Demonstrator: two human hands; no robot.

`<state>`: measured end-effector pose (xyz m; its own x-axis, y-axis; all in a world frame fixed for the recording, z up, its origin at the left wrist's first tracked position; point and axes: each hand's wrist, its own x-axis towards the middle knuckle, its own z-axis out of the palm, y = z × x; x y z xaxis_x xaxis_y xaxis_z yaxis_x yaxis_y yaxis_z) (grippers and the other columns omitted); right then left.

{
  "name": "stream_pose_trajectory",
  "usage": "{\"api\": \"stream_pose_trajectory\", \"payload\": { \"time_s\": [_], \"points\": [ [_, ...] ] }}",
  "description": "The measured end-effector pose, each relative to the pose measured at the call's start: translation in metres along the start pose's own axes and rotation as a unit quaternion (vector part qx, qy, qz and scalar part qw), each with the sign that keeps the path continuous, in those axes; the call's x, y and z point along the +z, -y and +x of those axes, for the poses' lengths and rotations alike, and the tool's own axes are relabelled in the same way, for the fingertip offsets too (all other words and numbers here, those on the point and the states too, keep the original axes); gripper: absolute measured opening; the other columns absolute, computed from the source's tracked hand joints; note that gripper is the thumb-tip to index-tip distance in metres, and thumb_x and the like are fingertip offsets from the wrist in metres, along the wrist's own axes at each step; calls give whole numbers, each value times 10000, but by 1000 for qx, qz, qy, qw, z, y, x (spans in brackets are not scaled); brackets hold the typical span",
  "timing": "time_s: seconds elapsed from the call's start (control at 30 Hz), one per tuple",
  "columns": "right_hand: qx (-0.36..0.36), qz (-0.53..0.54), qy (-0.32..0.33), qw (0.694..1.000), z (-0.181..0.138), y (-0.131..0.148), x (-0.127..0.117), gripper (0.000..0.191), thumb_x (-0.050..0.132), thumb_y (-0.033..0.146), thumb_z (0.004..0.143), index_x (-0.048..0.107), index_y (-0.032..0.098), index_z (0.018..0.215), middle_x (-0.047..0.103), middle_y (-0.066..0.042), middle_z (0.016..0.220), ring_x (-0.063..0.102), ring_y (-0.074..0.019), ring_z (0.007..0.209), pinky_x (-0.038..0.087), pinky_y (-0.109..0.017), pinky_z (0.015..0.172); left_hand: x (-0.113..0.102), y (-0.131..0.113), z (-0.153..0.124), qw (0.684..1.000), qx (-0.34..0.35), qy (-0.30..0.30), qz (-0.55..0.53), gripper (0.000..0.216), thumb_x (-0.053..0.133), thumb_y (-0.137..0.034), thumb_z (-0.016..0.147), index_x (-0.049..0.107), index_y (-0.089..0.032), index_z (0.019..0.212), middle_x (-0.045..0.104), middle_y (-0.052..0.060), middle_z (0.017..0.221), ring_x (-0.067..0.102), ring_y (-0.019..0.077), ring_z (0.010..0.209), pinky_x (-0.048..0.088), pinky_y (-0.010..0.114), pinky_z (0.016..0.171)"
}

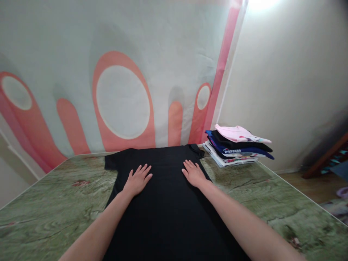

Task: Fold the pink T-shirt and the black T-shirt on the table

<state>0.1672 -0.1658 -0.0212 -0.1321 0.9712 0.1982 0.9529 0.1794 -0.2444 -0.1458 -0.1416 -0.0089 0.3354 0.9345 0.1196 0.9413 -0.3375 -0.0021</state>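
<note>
Black T-shirt [168, 203] lying flat on green table [54, 206], left hand [137, 180] and right hand [193, 173] pressing open-palmed, gripping nothing; risking new wrinkles if sliding unevenly; folded stack [236, 145] at two o'clock.

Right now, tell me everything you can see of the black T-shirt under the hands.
The black T-shirt is plain, with no print visible, and looks like soft matte cloth. It lies spread flat on the green marbled table, its body running toward the camera and off the lower edge. One short sleeve sticks out at far left, the other at far right. The left hand and right hand rest on it palm down, fingers spread.
</note>
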Motion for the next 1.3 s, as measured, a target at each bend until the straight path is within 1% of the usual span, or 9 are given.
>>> {"api": "stream_pose_trajectory", "payload": {
  "time_s": [0.23, 0.37, 0.47, 0.57, 0.9, 1.0, 1.07, 1.17, 1.3],
  "points": [
    [-44, 10, -7, 999, -35, -40, -21, 487, 306, 385, 965, 422, 178, 1390, 372, -73, 1471, 295, -196, 1372, 223, -410, 1121, -11, 25, -38, 1000, -2, 14, 18, 518, 276, -465, 962, 262, -328, 1461, 243, -4, 1533, 199, 259, 1407, 202, 507, 1093],
    [-69, 16, 2, 997, -71, -18, -32, 488, 292, 379, 972, 417, 168, 1394, 370, -92, 1470, 291, -215, 1374, 213, -445, 1126, -24, 5, -76, 999, -10, 11, 48, 537, 330, -432, 951, 308, -247, 1455, 267, 75, 1523, 204, 295, 1401, 239, 511, 1080],
    [-151, 41, 41, 987, -106, 6, -42, 508, 286, 447, 973, 324, 254, 1441, 302, -30, 1508, 230, -195, 1398, 171, -455, 1146, -32, -22, -113, 996, 85, 5, 26, 529, 306, -467, 961, 220, -340, 1467, 231, 1, 1536, 193, 254, 1409, 233, 505, 1094],
    [-171, 55, 72, 981, -136, 12, -53, 509, 265, 474, 976, 264, 307, 1457, 261, 11, 1523, 204, -179, 1406, 156, -467, 1153, -37, -33, -147, 990, 142, 8, 18, 536, 304, -469, 966, 128, -396, 1468, 214, -43, 1536, 215, 225, 1405, 206, 503, 1113],
    [-106, 41, 42, 993, -169, -33, -60, 503, 338, 429, 957, 325, 290, 1440, 326, -20, 1496, 288, -213, 1377, 251, -457, 1131, -31, 25, -206, 997, 72, 5, 12, 618, 409, -506, 916, 172, -368, 1470, 231, -17, 1522, 256, 278, 1381, 276, 493, 1094],
    [-91, 23, 70, 993, -160, -30, -66, 510, 376, 422, 938, 369, 265, 1423, 358, -48, 1479, 328, -239, 1356, 246, -480, 1121, -52, 31, -196, 992, 72, 98, -28, 605, 448, -554, 880, 281, -396, 1440, 255, -28, 1511, 336, 272, 1346, 352, 423, 1066],
    [-85, 19, 91, 992, -143, -18, -72, 520, 393, 426, 927, 393, 240, 1412, 386, -72, 1462, 338, -250, 1349, 218, -490, 1123, -68, 25, -169, 986, 63, 149, -48, 572, 432, -543, 886, 340, -372, 1424, 252, -8, 1515, 351, 255, 1340, 354, 388, 1064],
    [-112, 40, 101, 988, -105, 12, -71, 533, 378, 451, 931, 367, 245, 1423, 342, -68, 1488, 273, -245, 1379, 199, -488, 1121, -77, -1, -106, 988, 59, 130, -63, 583, 381, -500, 914, 334, -265, 1445, 232, 53, 1529, 242, 255, 1390, 276, 414, 1099],
    [-159, 62, 102, 980, -48, 55, -45, 544, 349, 482, 938, 335, 262, 1435, 268, -56, 1521, 213, -251, 1401, 209, -504, 1107, -54, -46, -21, 989, 55, 117, -70, 551, 342, -494, 930, 336, -284, 1439, 204, 69, 1543, 177, 291, 1409, 277, 521, 1060]
  ]
}}
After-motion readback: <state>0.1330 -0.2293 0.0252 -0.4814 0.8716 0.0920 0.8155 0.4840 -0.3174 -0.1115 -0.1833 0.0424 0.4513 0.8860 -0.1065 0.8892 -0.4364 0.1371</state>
